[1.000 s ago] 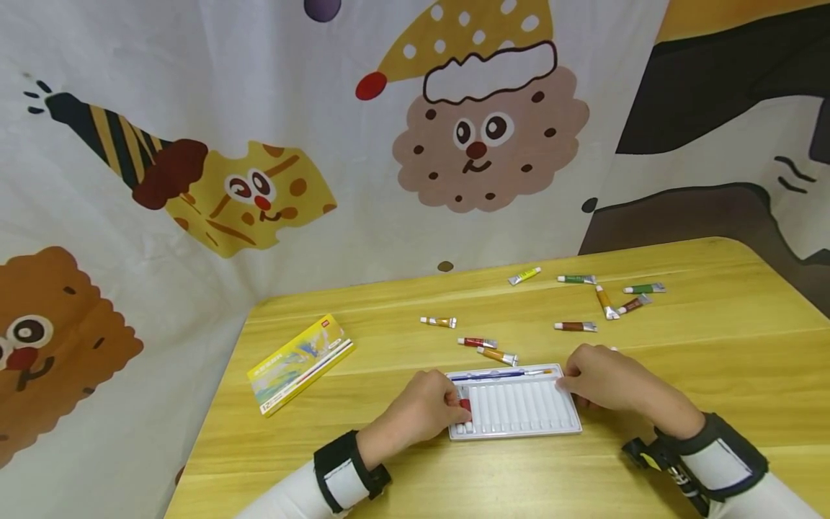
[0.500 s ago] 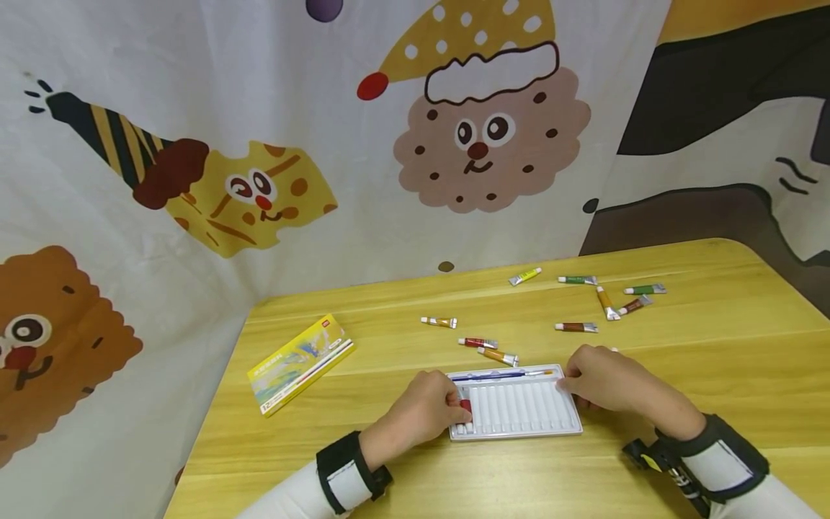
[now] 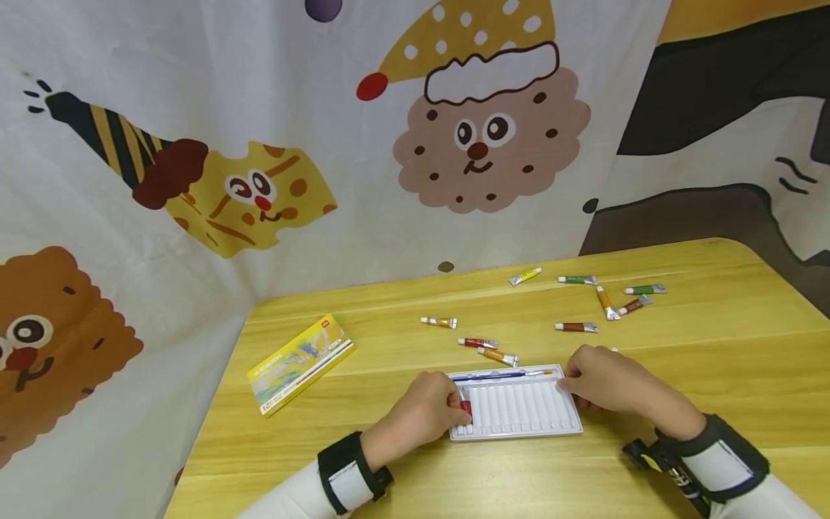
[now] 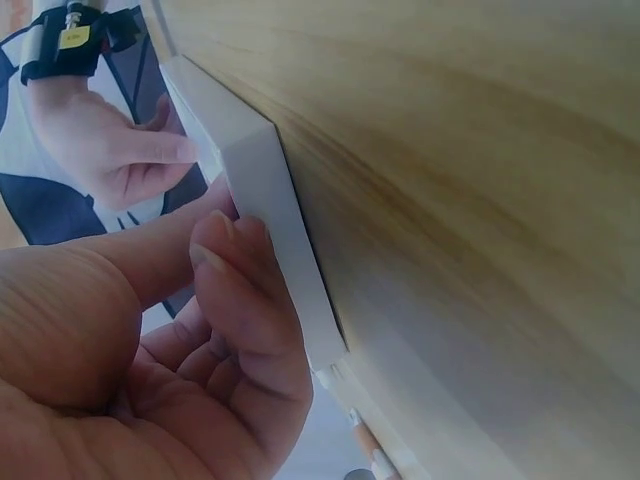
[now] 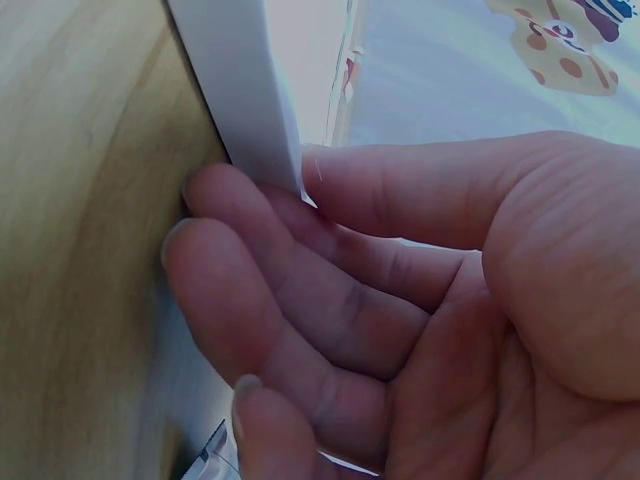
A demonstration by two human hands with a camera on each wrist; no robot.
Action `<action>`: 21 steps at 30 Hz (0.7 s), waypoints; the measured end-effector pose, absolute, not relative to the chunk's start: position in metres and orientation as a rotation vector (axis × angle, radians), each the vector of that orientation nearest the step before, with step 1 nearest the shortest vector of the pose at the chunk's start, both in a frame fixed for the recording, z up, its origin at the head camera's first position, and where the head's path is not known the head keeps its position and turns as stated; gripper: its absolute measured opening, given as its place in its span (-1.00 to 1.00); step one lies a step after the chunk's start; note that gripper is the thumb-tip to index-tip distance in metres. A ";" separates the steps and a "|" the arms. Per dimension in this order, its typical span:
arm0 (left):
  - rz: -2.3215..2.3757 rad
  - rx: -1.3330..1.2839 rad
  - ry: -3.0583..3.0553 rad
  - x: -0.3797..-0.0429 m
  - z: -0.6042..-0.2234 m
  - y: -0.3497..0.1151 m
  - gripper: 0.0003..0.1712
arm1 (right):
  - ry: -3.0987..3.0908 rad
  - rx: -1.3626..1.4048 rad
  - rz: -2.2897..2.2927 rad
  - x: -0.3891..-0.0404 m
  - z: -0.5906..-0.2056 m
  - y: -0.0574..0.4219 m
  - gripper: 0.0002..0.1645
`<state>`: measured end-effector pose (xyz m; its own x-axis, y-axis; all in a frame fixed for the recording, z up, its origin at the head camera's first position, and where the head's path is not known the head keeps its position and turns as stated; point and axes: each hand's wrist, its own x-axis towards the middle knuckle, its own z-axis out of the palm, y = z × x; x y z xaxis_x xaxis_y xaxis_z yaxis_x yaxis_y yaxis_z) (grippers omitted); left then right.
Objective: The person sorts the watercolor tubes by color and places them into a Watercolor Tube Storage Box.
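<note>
A white plastic paint tray (image 3: 527,404) with narrow slots lies flat on the table. Along its back groove sits a blue-handled paintbrush (image 3: 499,375). My left hand (image 3: 418,409) grips the tray's left end, its thumb over a red paint tube (image 3: 466,408) in a left slot. White caps show beside that thumb. In the left wrist view, curled fingers (image 4: 250,280) rest against the tray's outer wall (image 4: 285,240). My right hand (image 3: 606,378) holds the back right corner; in the right wrist view its thumb (image 5: 390,190) is on the rim and its fingers are against the side.
Behind the tray lie a red tube (image 3: 478,343), an ochre tube (image 3: 498,356) and a gold tube (image 3: 439,322). Several green, brown and yellow tubes, including a brown one (image 3: 576,327), are scattered farther right. A yellow paint box (image 3: 301,364) lies at left. A printed curtain (image 3: 363,216) hangs behind.
</note>
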<state>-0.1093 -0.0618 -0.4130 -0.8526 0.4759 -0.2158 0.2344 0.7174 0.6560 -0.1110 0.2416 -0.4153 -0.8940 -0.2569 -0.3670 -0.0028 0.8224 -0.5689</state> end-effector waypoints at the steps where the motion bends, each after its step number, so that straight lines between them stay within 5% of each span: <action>1: 0.906 0.550 2.548 -0.110 -0.414 -0.062 -0.46 | 2.572 -0.195 -0.802 -0.111 -0.415 0.242 -0.67; 21: 0.916 0.510 2.513 -0.114 -0.409 -0.064 -0.53 | 2.568 -0.196 -0.813 -0.112 -0.417 0.243 -0.67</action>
